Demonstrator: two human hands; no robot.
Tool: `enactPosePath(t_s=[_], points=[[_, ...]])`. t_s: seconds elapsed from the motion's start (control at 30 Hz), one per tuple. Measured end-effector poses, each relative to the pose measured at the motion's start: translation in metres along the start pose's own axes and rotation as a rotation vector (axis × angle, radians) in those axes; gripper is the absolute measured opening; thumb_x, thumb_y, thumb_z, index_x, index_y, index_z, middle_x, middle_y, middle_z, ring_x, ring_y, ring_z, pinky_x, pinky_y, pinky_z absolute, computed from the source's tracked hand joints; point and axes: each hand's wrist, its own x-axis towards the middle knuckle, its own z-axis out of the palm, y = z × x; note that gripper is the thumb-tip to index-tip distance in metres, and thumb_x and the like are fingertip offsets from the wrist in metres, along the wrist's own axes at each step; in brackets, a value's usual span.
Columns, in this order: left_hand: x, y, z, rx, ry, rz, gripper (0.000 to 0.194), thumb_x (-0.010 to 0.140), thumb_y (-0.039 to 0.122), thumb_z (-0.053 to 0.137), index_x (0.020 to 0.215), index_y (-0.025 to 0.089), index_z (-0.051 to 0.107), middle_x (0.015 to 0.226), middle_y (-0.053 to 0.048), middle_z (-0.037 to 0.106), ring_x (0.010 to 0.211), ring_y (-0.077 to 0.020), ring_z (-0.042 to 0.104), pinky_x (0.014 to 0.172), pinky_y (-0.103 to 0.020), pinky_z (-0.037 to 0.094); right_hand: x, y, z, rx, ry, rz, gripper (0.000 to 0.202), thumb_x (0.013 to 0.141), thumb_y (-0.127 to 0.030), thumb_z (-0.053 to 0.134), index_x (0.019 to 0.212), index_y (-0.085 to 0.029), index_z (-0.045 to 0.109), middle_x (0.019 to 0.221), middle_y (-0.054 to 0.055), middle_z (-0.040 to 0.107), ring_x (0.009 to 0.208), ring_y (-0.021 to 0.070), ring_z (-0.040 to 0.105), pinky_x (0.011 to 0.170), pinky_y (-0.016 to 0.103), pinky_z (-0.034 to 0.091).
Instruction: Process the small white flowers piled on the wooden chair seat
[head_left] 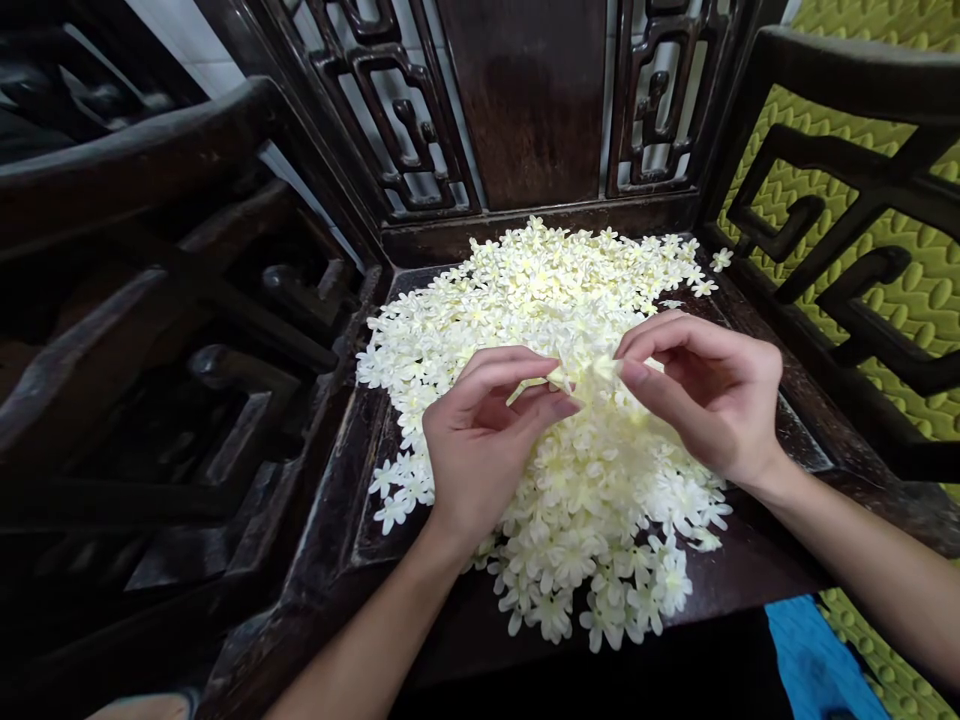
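Note:
A broad heap of small pale yellow-white flowers (540, 270) covers much of a dark wooden seat. Above its middle, my left hand (491, 425) has thumb and fingers closed around a thin pale green-yellow stem (531, 388). Just to the right, my right hand (701, 385) pinches a pale flower (606, 370) between thumb and forefinger. The fingertips of the two hands are a short distance apart. Below them, a thick cluster of flowers (592, 560) reaches past the front edge of the seat. Whether the stem and the pinched flower are joined is too blurred to tell.
Carved dark wooden armrests stand at the left (247, 400) and right (862, 200). A carved wooden backrest (525, 100) rises behind the heap. Green textured matting (930, 290) shows at the right, and a blue item (817, 660) lies at the lower right.

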Motion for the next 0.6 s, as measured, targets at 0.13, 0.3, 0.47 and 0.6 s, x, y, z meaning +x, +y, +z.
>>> enactPosePath(t_s=[0.13, 0.3, 0.47, 0.6], points=[[0.0010, -0.0001, -0.0012, 0.039, 0.014, 0.035, 0.044, 0.073, -0.001, 0.084, 0.105, 0.028, 0.080, 0.107, -0.002, 0.068, 0.098, -0.0092, 0.069, 0.083, -0.017, 0.061, -0.0011, 0.0007, 0.0021, -0.013, -0.141, -0.074, 0.014, 0.089, -0.005, 0.067, 0.098, -0.016, 0.072, 0.097, 0.007, 0.070, 0.089, 0.0145, 0.066, 0.077, 0.031, 0.055], [0.0002, -0.0011, -0.0017, 0.032, 0.024, 0.022, 0.043, 0.073, 0.000, 0.084, 0.105, 0.029, 0.081, 0.108, -0.003, 0.069, 0.099, -0.0111, 0.070, 0.082, -0.019, 0.061, -0.0027, 0.0033, 0.0038, -0.013, -0.100, -0.041, 0.015, 0.090, -0.005, 0.067, 0.099, -0.016, 0.072, 0.098, 0.007, 0.071, 0.091, 0.0147, 0.067, 0.079, 0.031, 0.057], [-0.0015, -0.0042, -0.0016, -0.011, 0.013, -0.005, 0.038, 0.080, 0.004, 0.080, 0.109, 0.030, 0.081, 0.110, -0.003, 0.066, 0.091, -0.0112, 0.070, 0.084, -0.028, 0.064, -0.0024, 0.0047, 0.0016, 0.032, 0.011, 0.020, 0.023, 0.085, 0.000, 0.067, 0.101, -0.015, 0.072, 0.099, 0.006, 0.070, 0.092, 0.0139, 0.068, 0.081, 0.028, 0.057], [-0.0010, -0.0031, -0.0021, 0.014, -0.004, 0.002, 0.034, 0.079, 0.002, 0.080, 0.102, 0.028, 0.081, 0.106, -0.004, 0.067, 0.099, -0.0145, 0.069, 0.085, -0.029, 0.064, -0.0007, 0.0042, 0.0000, -0.021, -0.059, -0.069, 0.025, 0.086, 0.003, 0.063, 0.096, -0.016, 0.075, 0.098, 0.007, 0.070, 0.092, 0.0143, 0.068, 0.082, 0.030, 0.056]])
